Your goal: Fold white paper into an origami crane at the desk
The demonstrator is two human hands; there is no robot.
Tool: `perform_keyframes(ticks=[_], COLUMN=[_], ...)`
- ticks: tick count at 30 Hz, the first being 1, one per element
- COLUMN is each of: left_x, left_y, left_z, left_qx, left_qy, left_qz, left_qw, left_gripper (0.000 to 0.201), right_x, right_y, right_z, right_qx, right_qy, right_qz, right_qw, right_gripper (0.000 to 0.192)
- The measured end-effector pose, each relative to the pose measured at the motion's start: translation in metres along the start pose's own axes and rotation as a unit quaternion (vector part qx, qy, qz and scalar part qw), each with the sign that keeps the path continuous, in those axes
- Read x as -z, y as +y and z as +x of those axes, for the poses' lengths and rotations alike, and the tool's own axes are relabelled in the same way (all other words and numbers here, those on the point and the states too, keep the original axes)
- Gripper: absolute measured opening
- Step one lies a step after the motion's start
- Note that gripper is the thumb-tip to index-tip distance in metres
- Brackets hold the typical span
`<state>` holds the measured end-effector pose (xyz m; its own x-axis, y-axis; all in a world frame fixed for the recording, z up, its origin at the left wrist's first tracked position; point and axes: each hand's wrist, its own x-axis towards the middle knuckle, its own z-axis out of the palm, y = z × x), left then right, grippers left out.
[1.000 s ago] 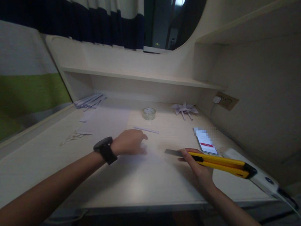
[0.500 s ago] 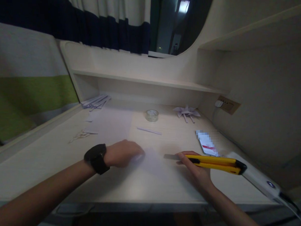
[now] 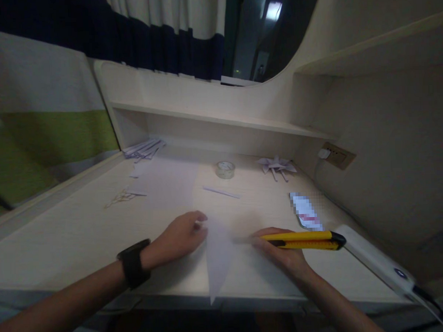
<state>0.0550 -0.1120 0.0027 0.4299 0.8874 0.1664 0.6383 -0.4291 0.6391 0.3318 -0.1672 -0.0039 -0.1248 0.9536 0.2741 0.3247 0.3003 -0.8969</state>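
Note:
A small white sheet of paper (image 3: 219,253), narrowing to a point near the desk's front edge, lies between my hands. At its left edge is my left hand (image 3: 182,235), fingers curled and thumb apart; whether a fingertip touches the paper I cannot tell. My right hand (image 3: 282,246) grips a yellow utility knife (image 3: 304,239), handle to the right. The knife's blurred blade points left, at the paper's right side. Beyond the paper lies a thin white paper stick (image 3: 221,191), with a roll of clear tape (image 3: 225,169) behind it.
A larger paper sheet (image 3: 167,180), a bundle of paper sticks (image 3: 146,148) and small scraps (image 3: 123,196) are at left. At right are a folded paper flower (image 3: 275,165), a phone (image 3: 305,211) and a white power strip (image 3: 377,257). A shelf (image 3: 212,119) spans the back.
The paper has turned so its point faces the front edge. My left hand has shifted slightly left and its fingers have parted. The knife has moved a little left.

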Motion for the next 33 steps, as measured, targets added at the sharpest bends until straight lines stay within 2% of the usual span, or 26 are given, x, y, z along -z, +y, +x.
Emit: perform_keyframes(ticks=[2, 4, 7, 10, 12, 16, 19, 22, 27, 29, 33], left_x=[0.007, 0.014, 0.018, 0.012, 0.005, -0.010, -0.017, -0.022, -0.023, -0.020, -0.014], left_y=[0.009, 0.019, 0.030, 0.031, 0.026, 0.008, -0.002, -0.005, 0.003, 0.007, 0.008], left_z=[-0.012, -0.019, -0.019, -0.012, -0.006, 0.011, 0.023, 0.029, 0.033, 0.039, 0.055], left_qx=[0.089, 0.137, 0.160, 0.162, 0.148, 0.105, 0.079, 0.038, -0.039, -0.064, -0.092], left_qy=[-0.024, -0.049, -0.086, -0.083, -0.079, -0.095, -0.110, -0.121, -0.084, -0.099, -0.151], left_qz=[-0.147, -0.260, -0.339, -0.386, -0.398, -0.332, -0.217, -0.097, 0.024, 0.050, 0.027], left_qw=[0.985, 0.955, 0.923, 0.904, 0.902, 0.933, 0.967, 0.987, 0.995, 0.992, 0.984], left_gripper=[0.039, 0.042, 0.034, 0.024, 0.019, 0.023, 0.029, 0.031, 0.023, 0.021, 0.023], right_x=[0.000, -0.001, -0.003, -0.004, -0.005, -0.006, -0.007, -0.008, -0.006, -0.002, 0.001], right_y=[0.000, -0.001, -0.007, -0.012, -0.014, -0.012, -0.012, -0.012, -0.010, -0.009, -0.011], right_z=[-0.001, -0.003, -0.005, -0.008, -0.009, -0.012, -0.012, -0.012, -0.012, -0.010, -0.007], right_qx=[0.003, 0.004, 0.003, 0.008, 0.013, 0.012, 0.012, 0.012, 0.006, 0.005, 0.011], right_qy=[-0.007, -0.007, -0.006, -0.003, 0.000, 0.000, 0.000, 0.005, 0.007, 0.016, 0.013], right_qz=[0.000, -0.005, -0.026, -0.048, -0.059, -0.066, -0.070, -0.074, -0.057, -0.050, -0.044], right_qw=[1.000, 1.000, 1.000, 0.999, 0.998, 0.998, 0.997, 0.997, 0.998, 0.999, 0.999], right_gripper=[0.016, 0.015, 0.016, 0.017, 0.016, 0.014, 0.016, 0.016, 0.016, 0.016, 0.015])
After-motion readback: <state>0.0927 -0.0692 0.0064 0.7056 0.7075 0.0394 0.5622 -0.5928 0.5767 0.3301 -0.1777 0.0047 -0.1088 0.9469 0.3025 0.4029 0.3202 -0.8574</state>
